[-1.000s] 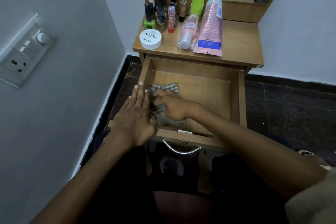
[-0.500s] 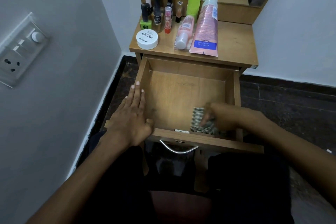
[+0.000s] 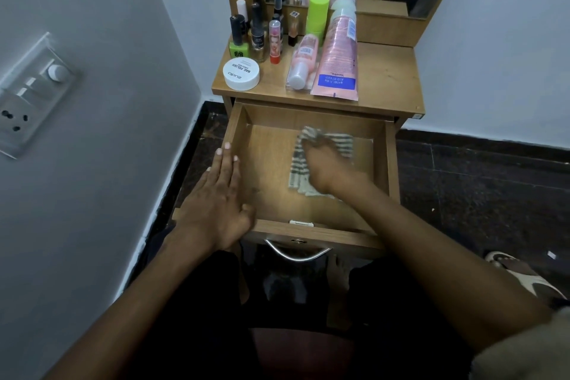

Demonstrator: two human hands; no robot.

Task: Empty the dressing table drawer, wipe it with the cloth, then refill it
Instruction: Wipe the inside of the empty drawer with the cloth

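Your drawer [image 3: 308, 120] stands pulled fully out and bare, its bottles, tubes and the nail polish remover tub [image 3: 241, 74] parked on the counter [image 3: 385, 77] above so the wood is free to wipe. Your left hand [image 3: 220, 194] lies flat, fingers spread narrow, along the drawer's left edge, likely steadying it. Your right hand [image 3: 327, 165] presses the striped cloth [image 3: 308, 145] down toward the drawer's back edge.

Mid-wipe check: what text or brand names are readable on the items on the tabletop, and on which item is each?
"NAIL POLISH" and "zuqo" (seemingly), upside down: lid of the white tub.
"Vaseline", upside down: pink tube; its blue panel text is too blurred.
Logo mark, no readable words: green bottle.
Labels on the pink bottle, the lipstick and the dark bottles: too small to read.
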